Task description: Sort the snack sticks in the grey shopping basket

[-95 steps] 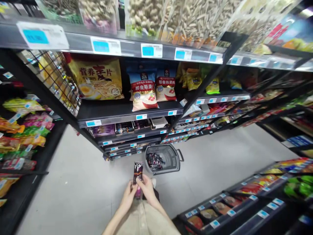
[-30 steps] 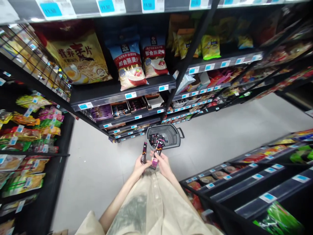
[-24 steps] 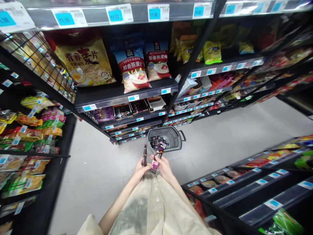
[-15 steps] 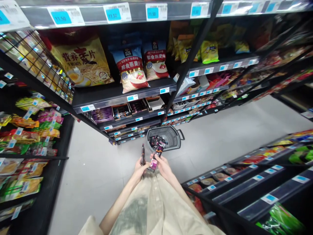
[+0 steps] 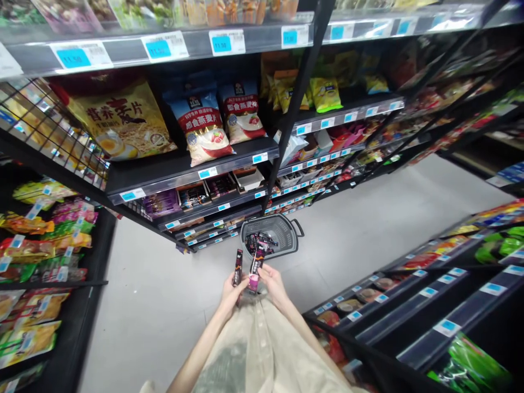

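My left hand (image 5: 230, 292) grips a narrow dark snack packet (image 5: 237, 267) held upright. Beside it, my right hand (image 5: 273, 282) holds a second dark packet with a pink lower end (image 5: 255, 271), also upright. Both hands are close together in front of my beige clothing. Just beyond them on the floor stands a grey shopping basket (image 5: 286, 234) with several similar dark packets (image 5: 259, 242) inside.
Black shelving (image 5: 184, 176) with blue price tags runs ahead, carrying oat bags (image 5: 200, 130) and a large yellow cereal bag (image 5: 118, 125). Snack racks (image 5: 36, 240) line the left, low shelves (image 5: 429, 289) the right. Grey floor (image 5: 368, 218) stretches between them.
The one stack of packets held in both hands has been split into one packet per hand. The right packet has since turned more upright, and my view has shifted slightly.
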`<action>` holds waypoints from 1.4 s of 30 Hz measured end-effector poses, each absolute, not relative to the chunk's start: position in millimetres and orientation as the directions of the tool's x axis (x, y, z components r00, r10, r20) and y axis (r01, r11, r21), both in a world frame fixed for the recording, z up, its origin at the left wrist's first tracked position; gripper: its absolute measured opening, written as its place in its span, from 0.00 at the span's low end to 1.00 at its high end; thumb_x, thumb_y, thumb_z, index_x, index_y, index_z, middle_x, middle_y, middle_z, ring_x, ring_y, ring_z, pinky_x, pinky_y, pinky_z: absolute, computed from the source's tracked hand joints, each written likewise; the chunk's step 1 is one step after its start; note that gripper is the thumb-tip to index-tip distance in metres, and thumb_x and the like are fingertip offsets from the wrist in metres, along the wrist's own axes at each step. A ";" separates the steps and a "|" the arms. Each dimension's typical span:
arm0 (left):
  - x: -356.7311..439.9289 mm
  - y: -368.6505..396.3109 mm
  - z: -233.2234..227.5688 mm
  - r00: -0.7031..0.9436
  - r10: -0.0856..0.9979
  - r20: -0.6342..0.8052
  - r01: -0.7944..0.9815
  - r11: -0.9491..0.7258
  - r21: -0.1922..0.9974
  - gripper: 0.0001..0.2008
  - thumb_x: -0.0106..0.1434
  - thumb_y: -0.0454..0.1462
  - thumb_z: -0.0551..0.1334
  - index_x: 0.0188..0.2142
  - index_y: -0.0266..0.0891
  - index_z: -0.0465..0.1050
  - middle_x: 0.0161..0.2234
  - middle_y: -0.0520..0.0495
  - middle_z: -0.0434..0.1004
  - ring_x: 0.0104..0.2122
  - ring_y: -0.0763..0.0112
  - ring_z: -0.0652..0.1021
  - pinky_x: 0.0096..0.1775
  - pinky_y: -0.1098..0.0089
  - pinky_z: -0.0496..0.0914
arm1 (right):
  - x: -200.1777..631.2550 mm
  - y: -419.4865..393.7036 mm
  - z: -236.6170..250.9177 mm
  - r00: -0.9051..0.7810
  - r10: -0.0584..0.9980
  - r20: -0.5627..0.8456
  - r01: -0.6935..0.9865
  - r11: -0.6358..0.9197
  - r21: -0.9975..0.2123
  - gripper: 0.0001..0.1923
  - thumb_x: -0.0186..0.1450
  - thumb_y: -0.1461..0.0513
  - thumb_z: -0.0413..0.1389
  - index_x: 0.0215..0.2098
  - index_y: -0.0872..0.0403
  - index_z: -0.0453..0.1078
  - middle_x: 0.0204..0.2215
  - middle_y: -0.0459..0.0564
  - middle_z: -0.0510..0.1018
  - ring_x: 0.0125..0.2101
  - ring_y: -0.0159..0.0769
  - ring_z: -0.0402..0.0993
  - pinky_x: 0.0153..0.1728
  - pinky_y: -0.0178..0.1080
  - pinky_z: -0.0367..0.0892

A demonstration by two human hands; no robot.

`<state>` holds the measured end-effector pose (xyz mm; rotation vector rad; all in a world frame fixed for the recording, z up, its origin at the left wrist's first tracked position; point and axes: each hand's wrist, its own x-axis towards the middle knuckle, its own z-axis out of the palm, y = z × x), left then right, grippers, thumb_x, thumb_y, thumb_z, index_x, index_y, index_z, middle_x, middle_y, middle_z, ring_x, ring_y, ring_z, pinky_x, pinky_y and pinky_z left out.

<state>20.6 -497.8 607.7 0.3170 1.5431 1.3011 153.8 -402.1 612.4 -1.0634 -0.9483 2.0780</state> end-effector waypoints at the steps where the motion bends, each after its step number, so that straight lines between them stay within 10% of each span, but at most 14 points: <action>1: 24.0 -495.8 607.0 -0.421 0.752 -0.508 -0.369 0.370 0.853 0.29 0.49 0.51 0.76 0.43 0.35 0.76 0.36 0.44 0.82 0.23 0.77 0.72 0.22 0.76 0.62 | 156.2 -401.7 610.2 -0.502 0.769 -0.396 -0.183 -0.542 -0.820 0.27 0.54 0.45 0.72 0.43 0.53 0.81 0.35 0.54 0.86 0.34 0.45 0.82 0.43 0.46 0.74; 6: 43.2 -485.4 603.3 -0.462 0.786 -0.410 -0.253 0.327 0.911 0.28 0.48 0.49 0.77 0.42 0.34 0.78 0.34 0.44 0.82 0.30 0.69 0.77 0.32 0.72 0.70 | 168.0 -398.1 594.2 -0.463 0.806 -0.368 -0.107 -0.463 -0.880 0.33 0.52 0.41 0.70 0.47 0.54 0.78 0.38 0.58 0.85 0.37 0.51 0.83 0.44 0.52 0.75; 11: 61.1 -478.8 597.1 -0.531 0.766 -0.362 -0.164 0.326 0.931 0.23 0.50 0.48 0.75 0.39 0.34 0.77 0.33 0.45 0.81 0.31 0.67 0.77 0.35 0.70 0.70 | 183.2 -391.8 600.1 -0.140 0.987 -0.077 0.133 -0.058 -0.989 0.27 0.65 0.45 0.60 0.56 0.51 0.71 0.51 0.59 0.79 0.46 0.47 0.77 0.47 0.48 0.72; 18: 88.1 -472.5 586.0 -0.567 0.764 -0.307 -0.015 0.363 0.932 0.18 0.52 0.39 0.71 0.42 0.34 0.78 0.33 0.47 0.81 0.27 0.71 0.74 0.30 0.73 0.67 | 191.8 -390.2 617.7 -0.558 0.829 0.008 0.377 0.262 -0.888 0.12 0.67 0.54 0.60 0.29 0.50 0.76 0.31 0.47 0.74 0.28 0.37 0.72 0.31 0.37 0.66; 25: 110.4 -466.3 585.9 -0.552 0.754 -0.355 -0.158 0.323 0.933 0.22 0.47 0.43 0.76 0.41 0.36 0.78 0.32 0.46 0.81 0.31 0.68 0.78 0.37 0.71 0.71 | 219.7 -375.3 606.4 -0.449 0.879 -0.159 0.058 -0.149 -0.987 0.21 0.67 0.45 0.58 0.43 0.53 0.76 0.38 0.56 0.83 0.39 0.48 0.80 0.43 0.46 0.73; 30: 116.5 -463.3 585.3 -0.525 0.669 -0.526 -0.444 0.313 0.840 0.35 0.41 0.52 0.79 0.44 0.35 0.77 0.30 0.44 0.81 0.26 0.70 0.77 0.29 0.72 0.67 | 248.7 -347.3 612.5 -0.264 0.876 -0.404 -0.338 -0.477 -0.811 0.23 0.59 0.43 0.65 0.40 0.48 0.69 0.32 0.49 0.81 0.31 0.47 0.81 0.31 0.46 0.76; 34: 120.2 -453.5 599.0 -0.541 0.651 -0.533 -0.469 0.293 0.833 0.34 0.41 0.54 0.79 0.42 0.37 0.76 0.33 0.46 0.80 0.29 0.71 0.77 0.30 0.74 0.68 | 271.6 -336.3 622.9 -0.297 0.823 -0.484 -0.241 -0.555 -0.796 0.23 0.52 0.51 0.73 0.35 0.48 0.67 0.20 0.40 0.73 0.17 0.35 0.70 0.16 0.37 0.65; 42: 132.4 -435.7 615.4 -0.414 0.786 -0.460 -0.406 0.292 0.866 0.26 0.51 0.50 0.76 0.43 0.38 0.76 0.36 0.46 0.79 0.33 0.69 0.79 0.33 0.73 0.71 | 267.0 -352.7 620.4 -0.361 0.763 -0.536 -0.097 -0.603 -0.792 0.30 0.45 0.50 0.76 0.38 0.52 0.69 0.34 0.50 0.84 0.13 0.29 0.68 0.10 0.31 0.56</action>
